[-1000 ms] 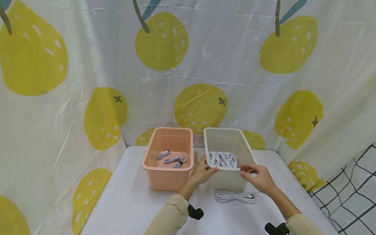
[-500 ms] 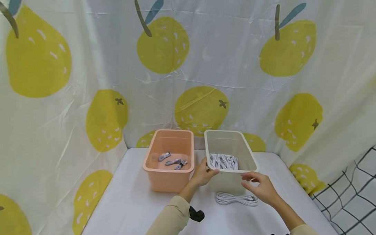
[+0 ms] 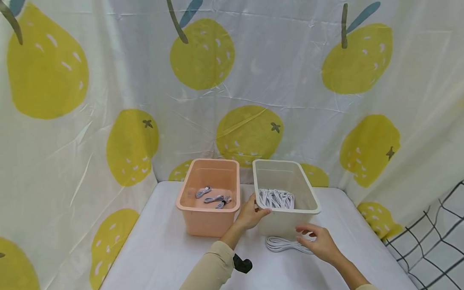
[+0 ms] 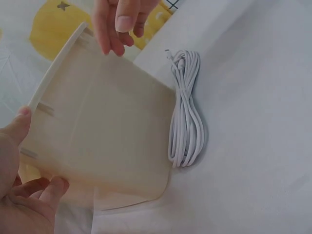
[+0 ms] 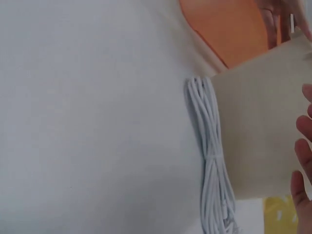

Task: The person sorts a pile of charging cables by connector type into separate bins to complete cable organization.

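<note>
My left hand holds the front left corner of a cream plastic bin. In the left wrist view its thumb lies at the rim and the other fingers are bent against the side wall. Bundled white cables lie inside this bin. On the table before the bin's front wall rests a long white cable, folded into a bundle and cinched near its middle. Above that bundle my right hand hovers with loosely bent fingers and nothing in them, partly covering the bundle's right end in the head view.
An orange-pink bin stands left of the cream one, with 3 small grey cable bundles inside. Both bins stand on a white-covered table. A fruit-print curtain hangs behind, and a black wire grid is at the right.
My right hand has come down from the cream bin's front rim toward the white cable bundle on the table. My left hand stays on the bin's corner.
</note>
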Available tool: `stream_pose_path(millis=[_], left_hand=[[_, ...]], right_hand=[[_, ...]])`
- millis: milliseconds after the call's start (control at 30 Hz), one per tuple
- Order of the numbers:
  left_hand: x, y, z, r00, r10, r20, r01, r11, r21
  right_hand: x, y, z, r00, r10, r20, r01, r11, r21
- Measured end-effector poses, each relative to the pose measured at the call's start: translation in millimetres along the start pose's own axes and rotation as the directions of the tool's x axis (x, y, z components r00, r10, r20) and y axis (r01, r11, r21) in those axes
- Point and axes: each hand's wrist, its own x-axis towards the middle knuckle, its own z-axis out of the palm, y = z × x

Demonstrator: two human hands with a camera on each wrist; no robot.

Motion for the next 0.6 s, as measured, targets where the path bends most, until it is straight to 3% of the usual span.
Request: stream_pose_path(millis=[267,600], left_hand=[[0.8,0.3,-1.0,1.0,0.01,-0.008,-0.011,1.0,-0.013],[0.7,-0.3,0.5,1.0,0.017,0.0,-0.017,1.0,-0.004]], right_hand=[[-12,21,15,0.989,0.147,-0.016,-0.147,0.989,0.002],[-25,41,32,0.969,0.248,-0.006,-0.247,0.965,-0.087]])
